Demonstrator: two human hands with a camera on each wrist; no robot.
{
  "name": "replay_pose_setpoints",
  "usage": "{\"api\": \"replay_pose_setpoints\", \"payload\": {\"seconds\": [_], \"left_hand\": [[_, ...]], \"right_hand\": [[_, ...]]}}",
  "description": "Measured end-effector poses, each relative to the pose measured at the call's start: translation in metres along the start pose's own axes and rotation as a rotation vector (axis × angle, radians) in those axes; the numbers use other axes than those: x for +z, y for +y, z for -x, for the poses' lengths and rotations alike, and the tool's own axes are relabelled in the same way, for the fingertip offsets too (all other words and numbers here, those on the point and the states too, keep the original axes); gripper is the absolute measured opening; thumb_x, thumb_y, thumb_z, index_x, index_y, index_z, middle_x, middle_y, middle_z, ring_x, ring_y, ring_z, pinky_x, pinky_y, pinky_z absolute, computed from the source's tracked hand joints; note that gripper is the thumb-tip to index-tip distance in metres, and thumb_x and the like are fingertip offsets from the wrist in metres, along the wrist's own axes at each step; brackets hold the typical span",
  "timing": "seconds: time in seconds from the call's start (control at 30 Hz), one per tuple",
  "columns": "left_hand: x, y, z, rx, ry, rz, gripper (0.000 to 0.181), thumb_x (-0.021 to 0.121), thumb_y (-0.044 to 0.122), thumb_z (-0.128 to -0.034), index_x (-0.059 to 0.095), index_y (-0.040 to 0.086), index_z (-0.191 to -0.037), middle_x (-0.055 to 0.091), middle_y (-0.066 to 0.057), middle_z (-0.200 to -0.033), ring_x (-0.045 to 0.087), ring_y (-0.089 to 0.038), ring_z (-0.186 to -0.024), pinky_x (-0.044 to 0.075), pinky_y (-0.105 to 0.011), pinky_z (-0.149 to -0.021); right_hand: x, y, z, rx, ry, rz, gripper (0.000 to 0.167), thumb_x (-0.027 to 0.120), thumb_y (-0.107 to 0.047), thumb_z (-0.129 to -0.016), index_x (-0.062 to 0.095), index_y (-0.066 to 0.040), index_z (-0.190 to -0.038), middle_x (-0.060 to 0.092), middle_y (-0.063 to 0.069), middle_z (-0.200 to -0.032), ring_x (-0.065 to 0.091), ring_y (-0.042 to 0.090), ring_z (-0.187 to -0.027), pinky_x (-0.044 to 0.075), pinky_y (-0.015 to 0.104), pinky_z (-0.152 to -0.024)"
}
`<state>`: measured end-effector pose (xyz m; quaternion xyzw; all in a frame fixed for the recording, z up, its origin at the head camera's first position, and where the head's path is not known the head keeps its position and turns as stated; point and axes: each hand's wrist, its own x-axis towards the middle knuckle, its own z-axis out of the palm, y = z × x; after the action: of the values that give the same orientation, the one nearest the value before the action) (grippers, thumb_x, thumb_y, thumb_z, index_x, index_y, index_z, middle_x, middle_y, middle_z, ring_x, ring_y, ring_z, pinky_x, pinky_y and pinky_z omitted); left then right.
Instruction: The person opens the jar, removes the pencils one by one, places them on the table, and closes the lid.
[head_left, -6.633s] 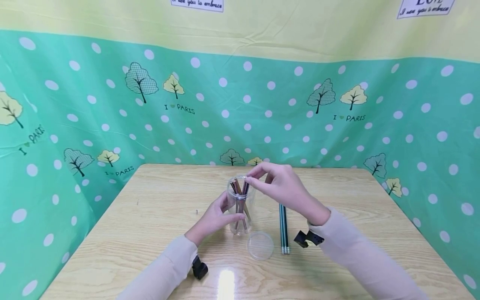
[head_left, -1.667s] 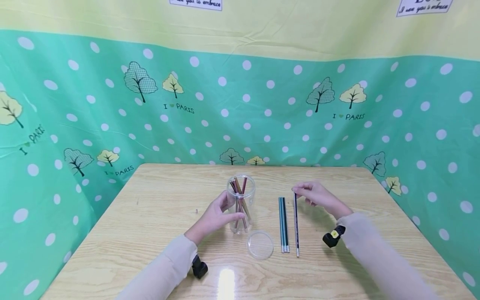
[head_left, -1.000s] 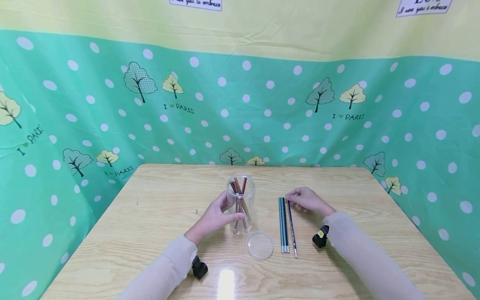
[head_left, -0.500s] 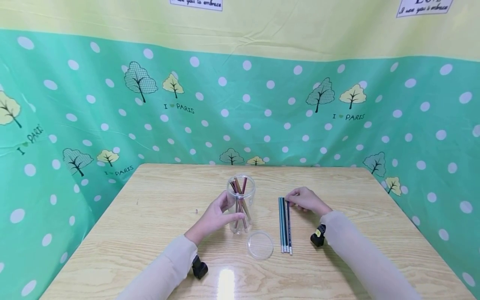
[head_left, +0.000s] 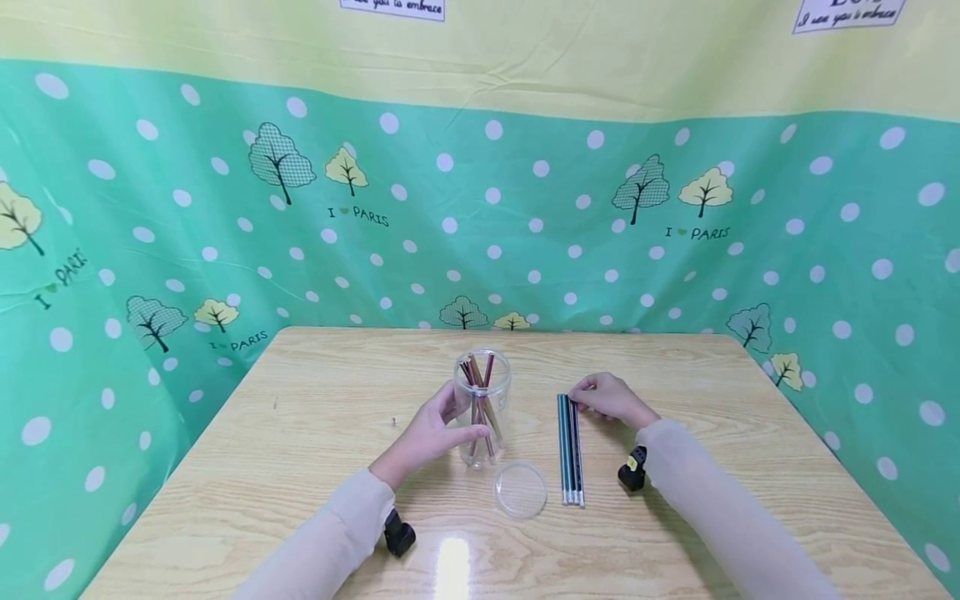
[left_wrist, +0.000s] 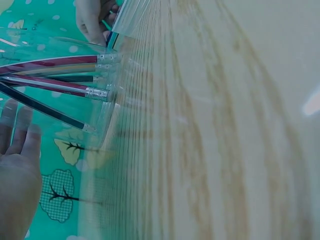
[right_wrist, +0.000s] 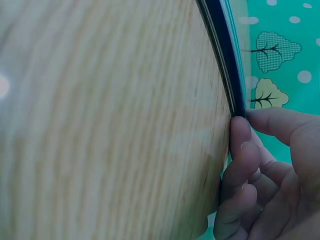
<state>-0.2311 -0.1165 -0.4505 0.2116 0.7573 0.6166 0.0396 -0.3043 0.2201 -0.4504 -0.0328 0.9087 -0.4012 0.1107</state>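
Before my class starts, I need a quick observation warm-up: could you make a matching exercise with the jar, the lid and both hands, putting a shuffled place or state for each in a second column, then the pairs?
Column one
1. Jar
2. Lid
3. Left hand
4. Right hand

Column two
A. At the far end of the pencil row
B. Lying flat on the table
C. Upright, with loose pencils inside
D. Holding the jar's side

Pairs: 1-C, 2-B, 3-D, 4-A
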Motion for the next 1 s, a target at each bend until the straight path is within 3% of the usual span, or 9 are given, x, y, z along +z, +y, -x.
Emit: {"api": "replay_pose_setpoints", "payload": {"seconds": [0.5,0.8,1.0], "left_hand": [[-0.001,0.004,-0.001,-0.023,-0.016,-0.009,0.082,0.085,0.028,-0.082,0.039,0.033,-0.15,0.05,0.0,-0.148,0.043,-0.029,-0.139,0.032,-0.046,-0.116],[0.0,0.008,0.0,-0.026,-0.021,-0.008,0.086,0.086,0.027,-0.0817,0.036,0.035,-0.152,0.05,-0.003,-0.147,0.043,-0.033,-0.138,0.031,-0.051,-0.116],[0.0,0.008,-0.001,-0.026,-0.017,-0.01,0.087,0.086,0.027,-0.0813,0.035,0.036,-0.151,0.049,-0.004,-0.148,0.044,-0.035,-0.137,0.032,-0.051,-0.116]], "right_hand": [[-0.004,-0.002,0.0,0.005,-0.007,0.009,0.026,0.062,-0.026,-0.098,0.067,-0.005,-0.112,0.069,0.004,-0.084,0.051,0.014,-0.058,0.04,0.022,-0.047],[-0.018,-0.021,0.009,-0.073,0.01,0.028,0.03,0.059,-0.026,-0.1,0.065,-0.001,-0.115,0.069,0.014,-0.094,0.063,0.03,-0.077,0.055,0.04,-0.069],[-0.027,-0.034,0.012,-0.11,0.015,0.055,0.031,0.058,-0.028,-0.101,0.065,-0.002,-0.118,0.07,0.016,-0.097,0.061,0.032,-0.073,0.051,0.036,-0.058]]}}
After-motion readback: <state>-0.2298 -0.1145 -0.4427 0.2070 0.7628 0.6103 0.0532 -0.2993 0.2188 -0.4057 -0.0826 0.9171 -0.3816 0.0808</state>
